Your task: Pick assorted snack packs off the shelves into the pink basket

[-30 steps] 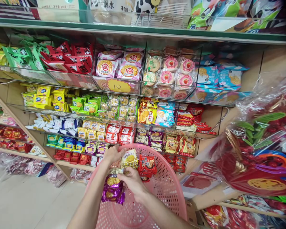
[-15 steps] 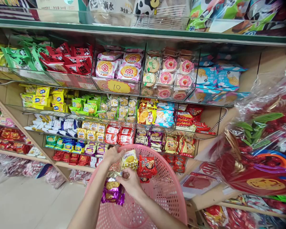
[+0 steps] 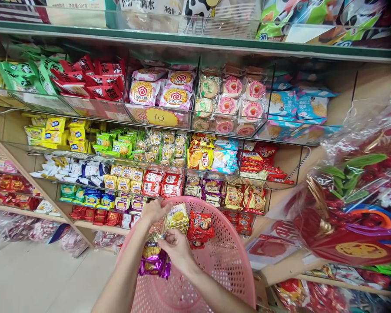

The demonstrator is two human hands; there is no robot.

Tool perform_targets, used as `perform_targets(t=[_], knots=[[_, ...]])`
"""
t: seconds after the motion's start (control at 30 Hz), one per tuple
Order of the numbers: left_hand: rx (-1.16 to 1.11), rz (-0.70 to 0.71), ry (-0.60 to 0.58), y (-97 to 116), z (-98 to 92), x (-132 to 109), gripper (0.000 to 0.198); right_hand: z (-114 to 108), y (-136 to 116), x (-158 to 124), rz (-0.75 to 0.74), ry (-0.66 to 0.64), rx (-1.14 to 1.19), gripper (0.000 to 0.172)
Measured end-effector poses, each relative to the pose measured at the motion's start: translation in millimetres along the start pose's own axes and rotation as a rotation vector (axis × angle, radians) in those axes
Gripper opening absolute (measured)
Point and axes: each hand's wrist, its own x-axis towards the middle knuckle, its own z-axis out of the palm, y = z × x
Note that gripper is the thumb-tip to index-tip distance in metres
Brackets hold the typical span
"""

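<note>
Far left, racks of red packets (image 3: 6, 184) on low shelves; above them green packets (image 3: 19, 76) and yellow packets (image 3: 57, 130) in clear bins.

At centre, left hand (image 3: 154, 210) curled on the far rim of the pink basket (image 3: 228, 261), fingers closed around a pale yellow snack packet (image 3: 177, 216) held against the rim, its long axis roughly upright and printed face toward the camera.

Just below, purple packets (image 3: 154, 261) hanging in a stack, long axis near vertical, top ends tucked under the right hand (image 3: 176, 250) (gold-printed faces up toward the camera); right hand closed, fingertips pinched on the top edge of that stack; red packet (image 3: 200, 226) lying just right of the yellow one, tilted slightly.

Compared with half a second ago: right hand a touch lower and nearer the left, purple stack barely shifted; yellow and red packets unchanged.

Far right, cellophane-wrapped red gift bundle (image 3: 355, 204).
</note>
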Motion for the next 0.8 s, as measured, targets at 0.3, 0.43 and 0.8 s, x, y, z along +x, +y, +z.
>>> perform_targets(t=[0.3,0.43,0.8], knots=[[-0.002,-0.005,0.007,-3.4,1.5,2.0,0.058,4.3,-2.7,-0.9,0.001,0.0,-0.012,0.031],[-0.014,-0.004,0.0,-2.6,0.5,2.2,0.059,9.1,-5.6,-0.5,0.027,-0.002,0.018,0.036],[-0.026,-0.008,0.0,-4.3,1.5,2.1,0.062,2.0,-14.2,-2.8,-0.044,0.052,-0.025,0.028]])
